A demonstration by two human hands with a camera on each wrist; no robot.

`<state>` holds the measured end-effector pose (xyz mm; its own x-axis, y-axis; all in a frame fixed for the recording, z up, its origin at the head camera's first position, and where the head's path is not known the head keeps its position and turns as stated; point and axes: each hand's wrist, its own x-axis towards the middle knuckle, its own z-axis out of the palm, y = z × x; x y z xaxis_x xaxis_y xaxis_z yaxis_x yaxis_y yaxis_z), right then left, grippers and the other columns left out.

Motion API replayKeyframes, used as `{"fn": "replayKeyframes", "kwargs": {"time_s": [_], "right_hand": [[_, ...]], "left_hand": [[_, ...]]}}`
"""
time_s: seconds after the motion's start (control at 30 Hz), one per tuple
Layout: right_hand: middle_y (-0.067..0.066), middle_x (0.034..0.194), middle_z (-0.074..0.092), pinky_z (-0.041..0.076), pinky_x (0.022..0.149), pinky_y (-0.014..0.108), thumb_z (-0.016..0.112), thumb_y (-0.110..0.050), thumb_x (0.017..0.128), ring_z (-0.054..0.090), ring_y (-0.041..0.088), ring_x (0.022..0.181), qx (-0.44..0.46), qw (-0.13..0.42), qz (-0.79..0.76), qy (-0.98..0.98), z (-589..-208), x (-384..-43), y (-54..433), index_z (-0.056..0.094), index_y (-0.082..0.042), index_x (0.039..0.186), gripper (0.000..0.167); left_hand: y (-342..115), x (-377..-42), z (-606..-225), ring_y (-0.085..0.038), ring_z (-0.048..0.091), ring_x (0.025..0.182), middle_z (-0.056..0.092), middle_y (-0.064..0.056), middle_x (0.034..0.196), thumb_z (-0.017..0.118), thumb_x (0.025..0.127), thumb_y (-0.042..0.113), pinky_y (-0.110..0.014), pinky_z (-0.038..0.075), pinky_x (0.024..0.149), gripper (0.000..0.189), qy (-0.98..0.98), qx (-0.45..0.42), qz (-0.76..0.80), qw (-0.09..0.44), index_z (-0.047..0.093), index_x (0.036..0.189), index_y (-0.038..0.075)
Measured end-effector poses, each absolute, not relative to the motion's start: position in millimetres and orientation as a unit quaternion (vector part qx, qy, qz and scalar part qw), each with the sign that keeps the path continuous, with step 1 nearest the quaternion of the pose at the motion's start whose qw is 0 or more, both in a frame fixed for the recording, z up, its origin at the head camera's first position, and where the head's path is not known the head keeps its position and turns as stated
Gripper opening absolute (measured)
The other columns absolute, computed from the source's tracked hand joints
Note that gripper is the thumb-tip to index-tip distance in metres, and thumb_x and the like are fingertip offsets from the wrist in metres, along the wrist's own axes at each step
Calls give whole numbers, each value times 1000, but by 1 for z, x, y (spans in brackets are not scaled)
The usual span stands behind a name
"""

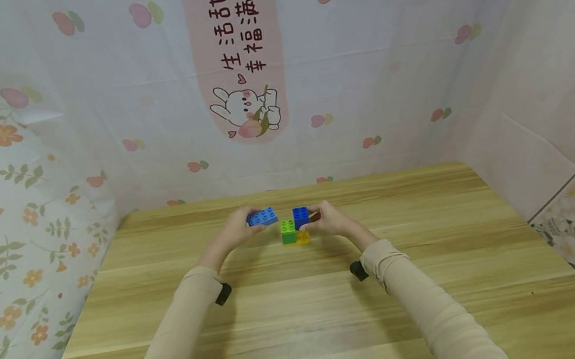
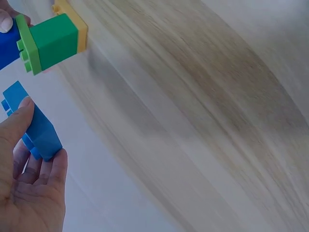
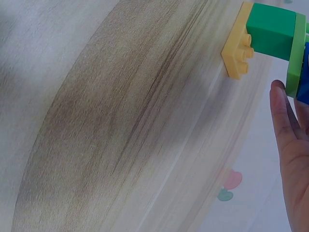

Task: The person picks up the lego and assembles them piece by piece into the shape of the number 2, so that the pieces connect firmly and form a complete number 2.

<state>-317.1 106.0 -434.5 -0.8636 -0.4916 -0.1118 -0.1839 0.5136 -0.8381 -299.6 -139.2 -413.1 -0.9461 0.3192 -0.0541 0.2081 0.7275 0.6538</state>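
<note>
My left hand (image 1: 238,228) pinches a light blue eight-stud toy building brick (image 1: 263,216), thumb on one side and fingers on the other. In the left wrist view that light blue brick (image 2: 41,128) is tilted, below and apart from a small stack. The stack has a yellow plate (image 3: 236,46) at its base, a green brick (image 3: 271,30) on it and a light green plate (image 3: 296,58) above. My right hand (image 1: 331,219) grips a dark blue brick (image 1: 300,216) at the light green plate's studded side; its fingers partly cover that brick.
The stack stands on a wood-grain table (image 1: 294,322), toward its far edge. A printed cloth (image 1: 371,73) hangs behind the table, with a flowered cloth (image 1: 11,207) along the left. Black bands show at both wrists.
</note>
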Motion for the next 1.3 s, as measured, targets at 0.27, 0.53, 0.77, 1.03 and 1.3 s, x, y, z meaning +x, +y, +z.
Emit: {"fn": "replayKeyframes", "kwargs": {"time_s": [0.27, 0.53, 0.77, 1.03, 1.3], "right_hand": [[18, 104, 67, 53, 84, 43, 63, -8, 85, 64, 28, 98, -198, 173, -457, 850, -433, -316, 106, 62, 1, 111, 28], [21, 106, 66, 52, 85, 45, 63, -6, 85, 63, 31, 99, -203, 171, -461, 847, -433, -317, 107, 62, 3, 111, 28], [21, 107, 65, 52, 86, 45, 63, -6, 85, 63, 32, 101, -208, 173, -462, 844, -432, -317, 107, 61, 3, 112, 29], [20, 107, 65, 53, 85, 42, 64, -7, 85, 62, 33, 103, -224, 165, -455, 846, -433, -317, 109, 61, 2, 114, 31], [21, 109, 64, 55, 82, 36, 63, -9, 85, 63, 31, 101, -231, 169, -462, 840, -433, -318, 110, 57, 3, 119, 37]], "left_hand": [[-127, -302, -405, -32, 52, 114, 51, -22, 127, 59, 89, 16, -43, 45, 97, 46, 922, 151, 345, 87, 46, 129, -4], [-115, -306, -397, -31, 54, 113, 53, -20, 127, 57, 91, 20, -42, 46, 95, 46, 917, 170, 350, 84, 47, 130, -1], [-105, -303, -389, -30, 54, 112, 53, -20, 126, 58, 90, 20, -41, 47, 94, 46, 919, 174, 342, 92, 47, 130, 0], [-96, -304, -387, -29, 54, 111, 54, -18, 126, 61, 88, 22, -41, 47, 94, 48, 922, 187, 326, 94, 48, 129, 1], [-88, -306, -383, -28, 54, 111, 54, -17, 124, 63, 87, 21, -41, 47, 94, 48, 918, 207, 325, 97, 49, 128, 1]]}}
